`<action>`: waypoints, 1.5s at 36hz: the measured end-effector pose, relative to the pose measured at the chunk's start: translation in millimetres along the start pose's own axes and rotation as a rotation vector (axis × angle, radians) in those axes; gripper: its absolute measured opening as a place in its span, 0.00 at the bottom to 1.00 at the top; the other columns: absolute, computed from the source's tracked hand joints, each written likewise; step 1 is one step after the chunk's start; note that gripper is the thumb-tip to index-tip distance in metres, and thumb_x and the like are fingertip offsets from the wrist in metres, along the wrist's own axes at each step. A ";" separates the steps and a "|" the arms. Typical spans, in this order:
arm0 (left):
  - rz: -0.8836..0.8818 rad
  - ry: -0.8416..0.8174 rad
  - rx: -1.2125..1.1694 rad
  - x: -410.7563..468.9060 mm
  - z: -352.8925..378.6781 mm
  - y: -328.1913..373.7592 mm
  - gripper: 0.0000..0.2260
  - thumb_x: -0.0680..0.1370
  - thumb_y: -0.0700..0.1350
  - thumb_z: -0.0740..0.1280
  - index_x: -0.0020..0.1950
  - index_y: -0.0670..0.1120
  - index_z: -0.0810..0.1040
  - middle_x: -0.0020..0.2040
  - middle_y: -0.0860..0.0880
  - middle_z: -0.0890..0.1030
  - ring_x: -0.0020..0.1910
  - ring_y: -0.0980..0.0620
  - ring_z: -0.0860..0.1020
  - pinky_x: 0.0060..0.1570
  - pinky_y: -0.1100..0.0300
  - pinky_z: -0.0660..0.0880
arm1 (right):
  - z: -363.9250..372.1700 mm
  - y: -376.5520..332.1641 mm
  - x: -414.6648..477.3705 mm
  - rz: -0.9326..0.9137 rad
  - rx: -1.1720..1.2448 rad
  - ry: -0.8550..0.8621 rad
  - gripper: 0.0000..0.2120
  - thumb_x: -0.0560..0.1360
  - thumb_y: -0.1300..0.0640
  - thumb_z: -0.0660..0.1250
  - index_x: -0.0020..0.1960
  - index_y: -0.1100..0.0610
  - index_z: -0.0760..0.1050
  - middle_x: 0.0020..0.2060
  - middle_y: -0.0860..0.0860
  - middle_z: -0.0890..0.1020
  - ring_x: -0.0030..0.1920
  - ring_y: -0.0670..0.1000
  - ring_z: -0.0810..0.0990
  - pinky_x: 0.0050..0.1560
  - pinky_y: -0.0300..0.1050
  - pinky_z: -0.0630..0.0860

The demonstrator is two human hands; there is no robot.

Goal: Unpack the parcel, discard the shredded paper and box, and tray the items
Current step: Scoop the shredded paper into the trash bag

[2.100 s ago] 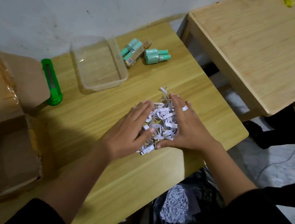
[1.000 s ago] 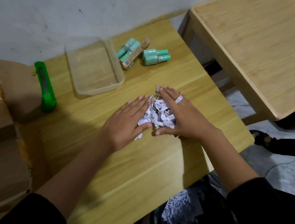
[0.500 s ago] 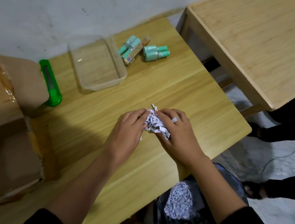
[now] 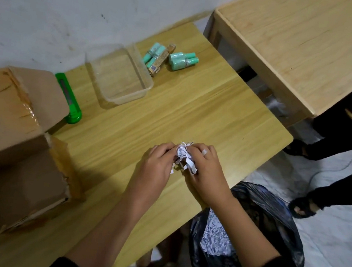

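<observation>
A small wad of white shredded paper (image 4: pixel 184 158) is squeezed between my left hand (image 4: pixel 156 167) and my right hand (image 4: pixel 204 171), just above the near right part of the wooden table (image 4: pixel 196 113). The open cardboard box (image 4: pixel 9 139) sits at the table's left end, its inside in shadow. A clear plastic tray (image 4: pixel 119 75) stands at the back with nothing in it. To the tray's right lie several mint-green bottles (image 4: pixel 181 61) and a gold-brown carton (image 4: pixel 159 63).
A green utility knife (image 4: pixel 69 99) lies between box and tray. A black rubbish bag (image 4: pixel 250 241) holding shredded paper hangs open below the table's right edge. A second wooden table (image 4: pixel 307 45) stands at the right. Another person's legs and sandalled feet (image 4: pixel 302 207) are nearby.
My hands swept the spread shredded paper together into a tight wad and drew it toward me and the table's right edge. The bottles, tray and box stayed put.
</observation>
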State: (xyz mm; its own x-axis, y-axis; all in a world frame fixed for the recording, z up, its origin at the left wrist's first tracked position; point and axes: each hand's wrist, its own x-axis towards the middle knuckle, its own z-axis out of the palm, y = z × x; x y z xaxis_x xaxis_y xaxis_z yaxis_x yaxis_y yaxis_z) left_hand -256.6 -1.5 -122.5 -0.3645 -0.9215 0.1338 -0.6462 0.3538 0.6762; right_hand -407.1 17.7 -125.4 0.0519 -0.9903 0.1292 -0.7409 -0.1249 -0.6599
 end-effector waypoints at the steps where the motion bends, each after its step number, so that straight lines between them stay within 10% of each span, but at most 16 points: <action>1: 0.005 0.009 -0.007 -2.9 -0.3 0.1 0.15 0.78 0.45 0.54 0.60 0.46 0.76 0.55 0.50 0.78 0.51 0.47 0.77 0.47 0.49 0.77 | -0.1 -2.0 -2.9 0.014 0.010 -0.003 0.17 0.70 0.63 0.66 0.58 0.55 0.71 0.50 0.55 0.77 0.49 0.50 0.67 0.49 0.38 0.68; 8: -0.030 0.056 -0.019 -15.5 1.5 5.6 0.14 0.76 0.45 0.56 0.55 0.46 0.78 0.53 0.50 0.80 0.49 0.47 0.79 0.42 0.52 0.78 | -2.6 -20.5 -17.9 0.116 0.021 -0.032 0.22 0.69 0.54 0.53 0.59 0.59 0.75 0.50 0.55 0.76 0.51 0.52 0.69 0.49 0.39 0.66; 19: -0.041 -0.006 -0.122 -30.6 20.5 53.6 0.11 0.75 0.40 0.60 0.52 0.44 0.80 0.51 0.52 0.81 0.45 0.54 0.78 0.41 0.65 0.71 | -25.7 -16.7 -66.4 0.318 0.013 0.038 0.24 0.66 0.74 0.61 0.60 0.60 0.74 0.52 0.56 0.74 0.53 0.55 0.69 0.49 0.37 0.61; 28: 0.119 -0.274 -0.263 -21.7 90.8 137.1 0.12 0.77 0.34 0.60 0.57 0.37 0.79 0.55 0.43 0.80 0.53 0.47 0.77 0.53 0.59 0.72 | -93.6 26.9 -137.4 0.521 0.020 0.272 0.22 0.68 0.74 0.59 0.59 0.58 0.74 0.51 0.55 0.75 0.51 0.54 0.70 0.49 0.42 0.66; 35: 0.079 -0.551 -0.280 -36.2 175.7 162.2 0.11 0.77 0.33 0.61 0.57 0.38 0.79 0.53 0.42 0.79 0.52 0.47 0.77 0.49 0.69 0.66 | -103.2 92.8 -203.5 0.779 0.117 0.265 0.19 0.69 0.49 0.53 0.54 0.55 0.74 0.47 0.54 0.77 0.46 0.53 0.73 0.39 0.30 0.64; 42: 0.003 -0.760 -0.142 -64.4 246.4 145.0 0.13 0.78 0.38 0.62 0.63 0.40 0.76 0.59 0.43 0.77 0.58 0.46 0.75 0.53 0.67 0.66 | -79.3 150.0 -246.4 0.923 0.203 0.189 0.13 0.72 0.63 0.67 0.56 0.63 0.76 0.46 0.57 0.79 0.47 0.56 0.76 0.37 0.32 0.63; 54: -0.047 -0.837 -0.059 -74.3 275.4 138.3 0.14 0.79 0.39 0.61 0.64 0.40 0.74 0.62 0.43 0.75 0.61 0.47 0.74 0.60 0.61 0.68 | -65.9 179.5 -274.9 1.057 0.293 0.011 0.27 0.73 0.59 0.67 0.70 0.56 0.65 0.66 0.58 0.69 0.66 0.56 0.69 0.67 0.45 0.65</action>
State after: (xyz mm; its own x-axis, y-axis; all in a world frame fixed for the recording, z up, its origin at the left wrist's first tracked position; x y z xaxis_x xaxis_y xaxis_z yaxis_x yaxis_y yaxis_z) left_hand -503.6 160.0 -238.3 -0.7302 -0.5036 -0.4617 -0.6455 0.2873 0.7076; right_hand -598.5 271.5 -230.6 -0.5228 -0.6059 -0.5997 -0.2199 0.7755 -0.5918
